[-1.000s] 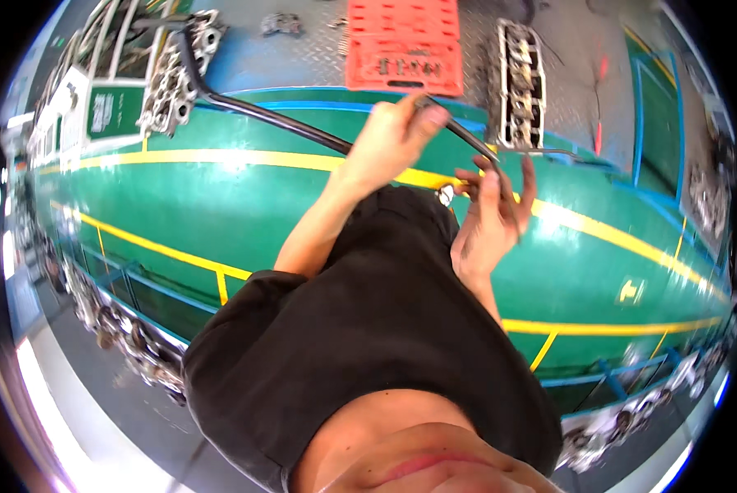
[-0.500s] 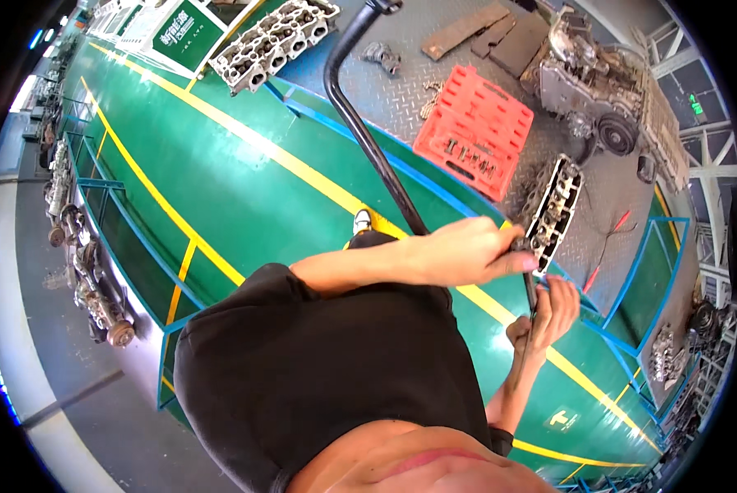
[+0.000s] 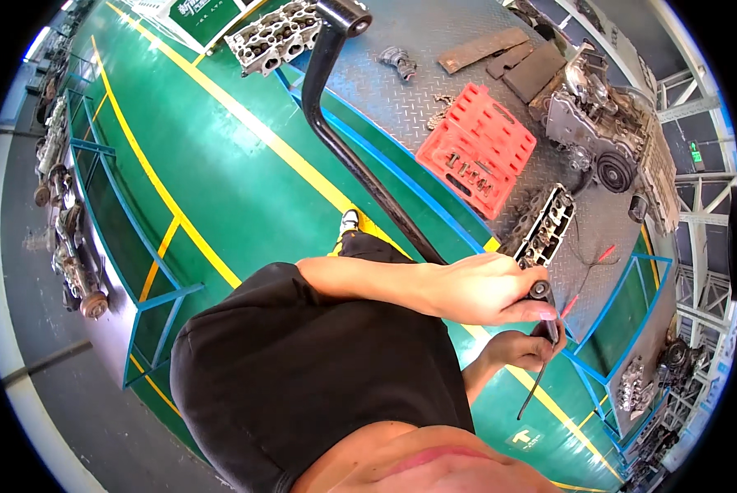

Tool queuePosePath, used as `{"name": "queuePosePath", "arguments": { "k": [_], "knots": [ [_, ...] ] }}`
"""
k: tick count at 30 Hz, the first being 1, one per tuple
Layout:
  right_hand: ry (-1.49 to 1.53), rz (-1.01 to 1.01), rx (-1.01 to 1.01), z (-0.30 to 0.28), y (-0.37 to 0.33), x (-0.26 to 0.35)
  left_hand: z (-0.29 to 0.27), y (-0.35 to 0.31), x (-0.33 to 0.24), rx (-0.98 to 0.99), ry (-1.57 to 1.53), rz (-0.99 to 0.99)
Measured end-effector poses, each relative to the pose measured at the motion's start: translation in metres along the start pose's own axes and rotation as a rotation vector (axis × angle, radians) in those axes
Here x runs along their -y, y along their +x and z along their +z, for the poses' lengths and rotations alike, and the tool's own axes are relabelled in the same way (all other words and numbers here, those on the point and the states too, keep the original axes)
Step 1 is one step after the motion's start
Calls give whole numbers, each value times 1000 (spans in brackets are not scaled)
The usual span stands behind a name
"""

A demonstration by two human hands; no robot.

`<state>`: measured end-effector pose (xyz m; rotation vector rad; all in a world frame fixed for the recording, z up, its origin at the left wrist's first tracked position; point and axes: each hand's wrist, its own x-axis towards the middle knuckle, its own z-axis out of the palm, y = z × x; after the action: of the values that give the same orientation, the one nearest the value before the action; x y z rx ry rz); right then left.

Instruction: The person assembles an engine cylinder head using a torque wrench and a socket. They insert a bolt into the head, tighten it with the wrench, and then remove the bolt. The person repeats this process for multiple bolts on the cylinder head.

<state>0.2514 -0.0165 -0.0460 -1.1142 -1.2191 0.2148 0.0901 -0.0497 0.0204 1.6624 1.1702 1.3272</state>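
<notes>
Round-ended dark rod (image 3: 541, 291) is pinched by left hand (image 3: 492, 289) fingers, its lower part wrapped by right hand (image 3: 520, 350) fingers; held near desk (image 3: 373, 90) edge. Bent black bar (image 3: 368, 177) is partly hidden behind left forearm (image 3: 364, 280).

Bright lighting recorded, pale glare reflected by the green floor (image 3: 221, 177), straight lines bowed, corners blackened.
</notes>
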Motion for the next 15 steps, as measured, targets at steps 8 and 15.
{"name": "queuePosePath", "arguments": {
  "k": [8,15],
  "knots": [
    [-104,-134,190,-15,20,-20,-1,4,2,3,-3,58],
    [79,-295,273,-17,19,-24,-20,6,-3,18,7,-155]
  ]
}}
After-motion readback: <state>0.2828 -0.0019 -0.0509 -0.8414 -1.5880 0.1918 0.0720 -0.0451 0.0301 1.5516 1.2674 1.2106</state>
